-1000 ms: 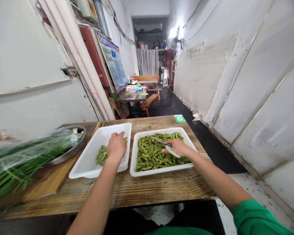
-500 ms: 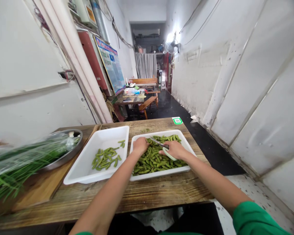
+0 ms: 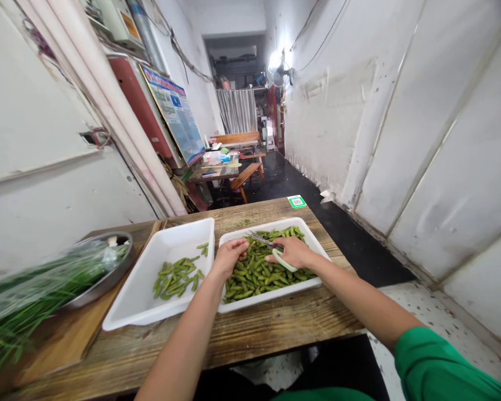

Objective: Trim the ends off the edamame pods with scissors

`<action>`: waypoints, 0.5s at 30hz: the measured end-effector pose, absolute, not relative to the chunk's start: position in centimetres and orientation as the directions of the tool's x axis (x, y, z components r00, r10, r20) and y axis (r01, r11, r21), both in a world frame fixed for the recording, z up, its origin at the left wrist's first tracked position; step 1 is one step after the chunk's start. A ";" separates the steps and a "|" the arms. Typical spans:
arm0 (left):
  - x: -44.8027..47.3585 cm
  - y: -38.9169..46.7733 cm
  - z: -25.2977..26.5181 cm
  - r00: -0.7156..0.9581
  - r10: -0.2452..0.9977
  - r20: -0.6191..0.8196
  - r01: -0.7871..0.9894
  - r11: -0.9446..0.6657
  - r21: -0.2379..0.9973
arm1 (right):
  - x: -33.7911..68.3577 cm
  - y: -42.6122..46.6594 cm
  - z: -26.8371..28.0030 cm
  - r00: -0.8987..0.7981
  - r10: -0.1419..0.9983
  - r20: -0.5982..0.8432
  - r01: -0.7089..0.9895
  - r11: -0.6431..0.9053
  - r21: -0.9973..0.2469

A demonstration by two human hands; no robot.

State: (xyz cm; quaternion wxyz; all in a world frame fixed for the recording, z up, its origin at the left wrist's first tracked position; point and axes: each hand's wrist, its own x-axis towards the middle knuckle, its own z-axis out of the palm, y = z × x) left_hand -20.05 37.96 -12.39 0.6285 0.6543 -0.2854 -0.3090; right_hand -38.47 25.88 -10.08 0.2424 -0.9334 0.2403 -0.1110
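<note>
My right hand (image 3: 291, 252) is closed around a pair of scissors (image 3: 283, 260) with pale green handles. The metal blades point left and away, towards the fingertips of my left hand (image 3: 230, 257). That hand is pinched over the left side of the right white tray (image 3: 319, 250); what its fingers hold is hidden. Green edamame pods (image 3: 261, 273) fill this tray in a thick layer beneath both hands. A smaller heap of edamame pods (image 3: 177, 278) lies in the left white tray (image 3: 129, 303), with a few by its right wall.
Left of the trays, a wooden board (image 3: 62, 348) bears a metal bowl (image 3: 127, 259) and long green stalks (image 3: 37, 312) partly under clear plastic. A green QR-code card (image 3: 296, 202) lies at the far edge of the wooden table (image 3: 275, 334). Beyond stand another table and benches.
My left hand has lifted slightly and turned, so its pinched fingers show more. The scissors stay in my right hand, over the pods. The view has shifted a little to the right.
</note>
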 end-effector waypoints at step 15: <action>-20.7 38.2 -12.3 0.571 -0.821 0.020 -0.127 -0.065 0.990 | -38.5 25.8 -10.3 0.897 -0.437 0.075 -0.343 -0.792 -0.505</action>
